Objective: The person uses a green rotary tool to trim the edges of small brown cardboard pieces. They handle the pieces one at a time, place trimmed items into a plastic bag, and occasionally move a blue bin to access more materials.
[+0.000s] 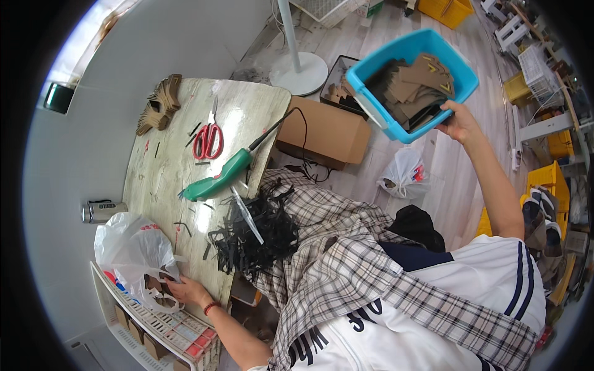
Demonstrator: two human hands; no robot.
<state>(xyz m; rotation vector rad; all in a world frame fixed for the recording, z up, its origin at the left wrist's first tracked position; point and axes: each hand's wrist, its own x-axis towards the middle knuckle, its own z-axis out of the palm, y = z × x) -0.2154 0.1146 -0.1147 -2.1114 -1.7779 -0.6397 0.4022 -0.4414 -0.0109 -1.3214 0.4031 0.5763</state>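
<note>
My right hand (458, 123) is closed on the near rim of a light-blue plastic bin (367, 90), holding it up and tilted above the floor. Inside lie many brown flat pieces (416, 82), a few with yellow marks, and something dark. At the table's near left corner, the closed fingers of my left hand (190, 292) are at the mouth of a white plastic bag (137, 242). Brown pieces (156, 285) show in the bag's opening; the fingertips are partly hidden there.
On the table (247, 102) are red-handled scissors (209, 139), a green corded tool (219, 175), black scrap strips (260, 229), tweezers (246, 214) and brown stacks (162, 105). A white basket (185, 331) stands beside it; a cardboard box (325, 133) and tied bag (405, 173) lie on the floor.
</note>
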